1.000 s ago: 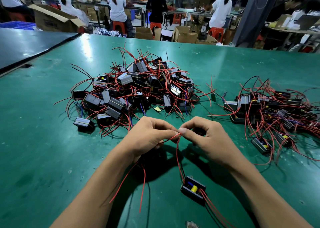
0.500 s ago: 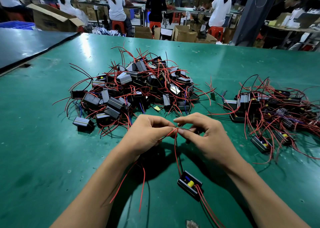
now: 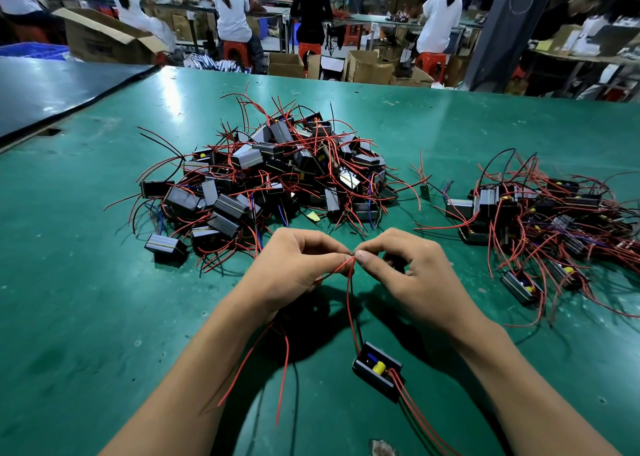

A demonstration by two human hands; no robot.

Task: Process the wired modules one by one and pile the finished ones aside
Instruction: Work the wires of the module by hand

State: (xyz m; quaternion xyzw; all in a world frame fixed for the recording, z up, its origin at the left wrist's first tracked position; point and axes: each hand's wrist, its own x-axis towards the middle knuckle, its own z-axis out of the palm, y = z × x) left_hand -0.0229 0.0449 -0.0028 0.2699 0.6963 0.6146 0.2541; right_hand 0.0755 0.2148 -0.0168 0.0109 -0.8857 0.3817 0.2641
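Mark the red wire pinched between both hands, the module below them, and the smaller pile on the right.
red wire [image 3: 348, 300]: head view, mid-length below the fingertips.
module [image 3: 378, 368]: head view, its yellow part.
smaller pile [image 3: 486, 200]: head view, a black module at its left edge.

The thin red wires [image 3: 348, 300] end unseen between pinching fingers [image 3: 369, 259]; leads [image 3: 424, 417] from the black plastic module [image 3: 377, 369] run off below.

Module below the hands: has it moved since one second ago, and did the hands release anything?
The module shifted slightly left and away from the person. The left hand and right hand still pinch the red wires; nothing released. The middle pile and right pile stayed.
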